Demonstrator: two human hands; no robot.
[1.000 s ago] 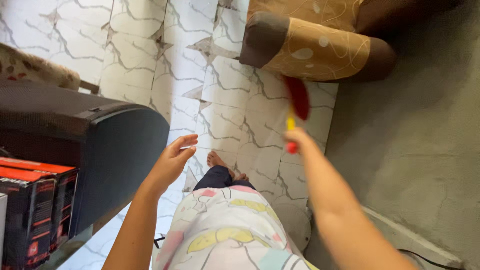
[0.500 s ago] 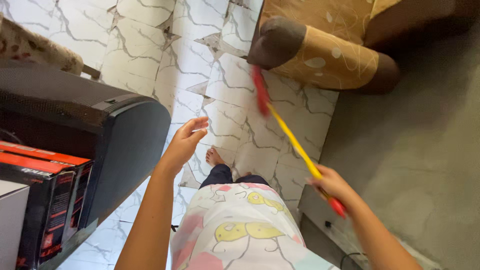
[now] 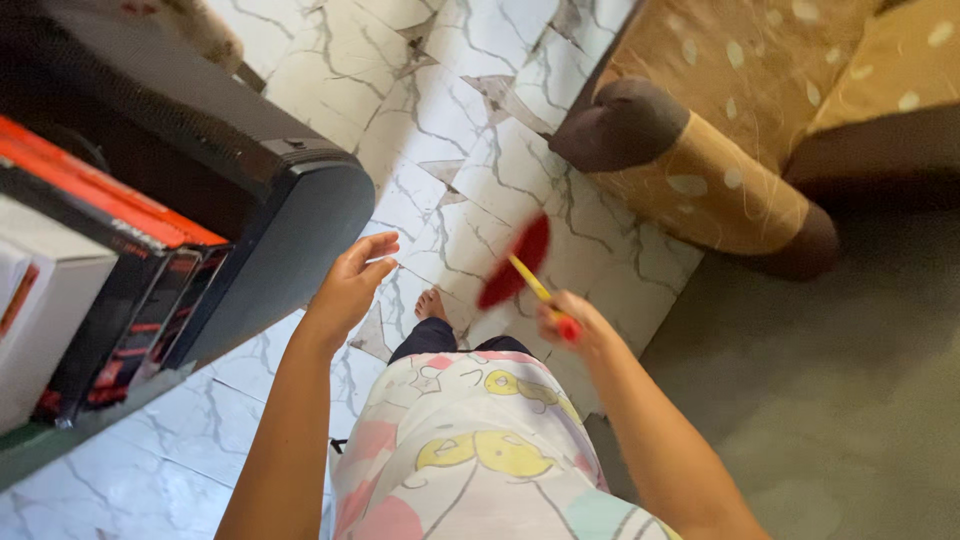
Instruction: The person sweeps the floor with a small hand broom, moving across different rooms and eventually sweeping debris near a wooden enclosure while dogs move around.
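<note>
My right hand (image 3: 578, 327) is closed around the yellow handle of a fly swatter (image 3: 518, 264), whose red head is blurred and points up and left over the marbled floor tiles (image 3: 440, 110). The handle's red end sticks out below my fist. My left hand (image 3: 352, 283) is raised with its fingers apart and holds nothing; it hovers just right of the dark speaker cabinet (image 3: 270, 215). My bare foot (image 3: 430, 303) shows between the two hands, below them on the tiles.
Red-and-black boxes (image 3: 120, 290) and a white box (image 3: 40, 300) stand left of the speaker on a low shelf. A brown and tan patterned armchair (image 3: 720, 140) fills the upper right. A grey wall (image 3: 850, 400) runs along the right.
My right hand has risen and moved left with the swatter, whose red head has swung down toward me. The view has tilted, so the armchair and the speaker look closer.
</note>
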